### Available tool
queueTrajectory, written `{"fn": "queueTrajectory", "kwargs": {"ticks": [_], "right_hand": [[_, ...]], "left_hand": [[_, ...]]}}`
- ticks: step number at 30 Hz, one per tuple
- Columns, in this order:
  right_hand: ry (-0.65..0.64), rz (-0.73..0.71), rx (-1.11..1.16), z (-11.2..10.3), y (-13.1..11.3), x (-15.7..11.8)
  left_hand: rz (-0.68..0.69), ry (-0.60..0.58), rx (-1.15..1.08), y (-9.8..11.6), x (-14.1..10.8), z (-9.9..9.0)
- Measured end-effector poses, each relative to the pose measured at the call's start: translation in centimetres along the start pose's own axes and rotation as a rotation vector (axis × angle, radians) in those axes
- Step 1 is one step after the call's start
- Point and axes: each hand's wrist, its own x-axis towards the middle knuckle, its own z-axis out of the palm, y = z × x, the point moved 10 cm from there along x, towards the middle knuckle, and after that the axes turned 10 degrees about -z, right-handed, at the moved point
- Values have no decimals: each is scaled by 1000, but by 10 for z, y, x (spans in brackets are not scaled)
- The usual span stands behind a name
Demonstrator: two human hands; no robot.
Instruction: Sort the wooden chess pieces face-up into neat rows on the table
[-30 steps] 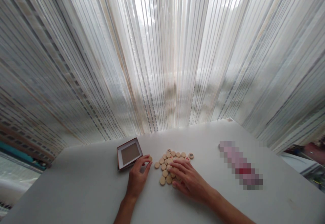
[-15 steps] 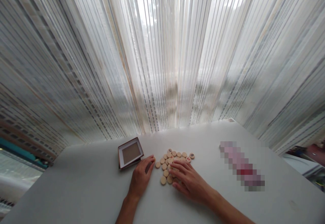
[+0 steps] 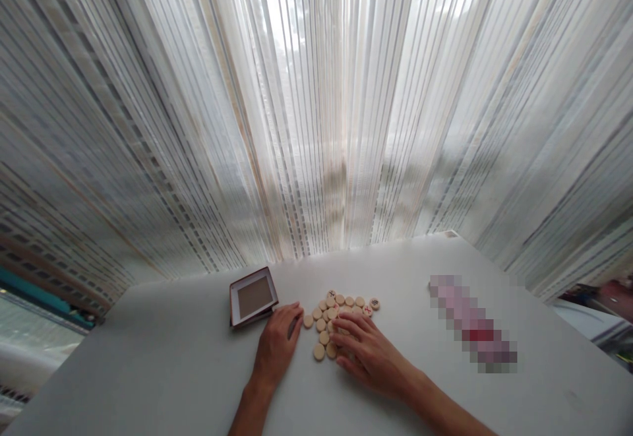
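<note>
a pale, striped sheer curtain [image 3: 316, 126] fills most of my feed, with daylight coming through it, and below it a white table [image 3: 173, 370] spreads across the view. at the right edge i can make out part of some clutter [image 3: 613, 301] past the table, too cut off to name.

the right hand [image 3: 370, 353] reaches in from the lower right, fingers loosely spread over the right side of the discs, and i read its grip as open; the palm hides some of them. the left hand [image 3: 277, 343] is between the box and the discs, fingers and thumb curled near each other; i cannot tell whether anything is pinched there.

a pinkish item [image 3: 467, 320] lies slanted on the table, well apart on the right, its details pixelated out. the shallow box [image 3: 253, 295], dark-rimmed with a brown floor, sits open just beyond the left hand.

the round wooden discs [image 3: 319, 351] lie clustered on the table between the two hands, mostly blank side up. one shows a red mark [image 3: 366, 311], and two show dark marks, one at the far edge of the group and one at its right end.
</note>
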Motion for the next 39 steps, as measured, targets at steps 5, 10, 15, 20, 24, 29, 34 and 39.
{"fn": "queueTrajectory", "kwargs": {"ticks": [5,10,15,20,24,29,34,39], "right_hand": [[33,-28,-27,-5,0,-1],[148,20,-58,-20,22,-8],[215,115,-60,-29,42,-17],[189,157,-59,-23,47,-18],[167,135,-49,-19,44,-14],[162,123,-17,-19,43,-14],[178,117,-17,-19,43,-16],[174,120,-34,-20,43,-15]], "left_hand": [[38,67,-6,21,-3,-15],[69,13,-31,61,-8,-6],[20,2,11,83,-5,12],[-54,6,-7,73,-4,19],[-56,26,-17,66,-5,13],[-26,-5,-45,50,-3,1],[25,-52,-69,35,-1,-10],[62,-134,-29,42,-3,-5]]}}
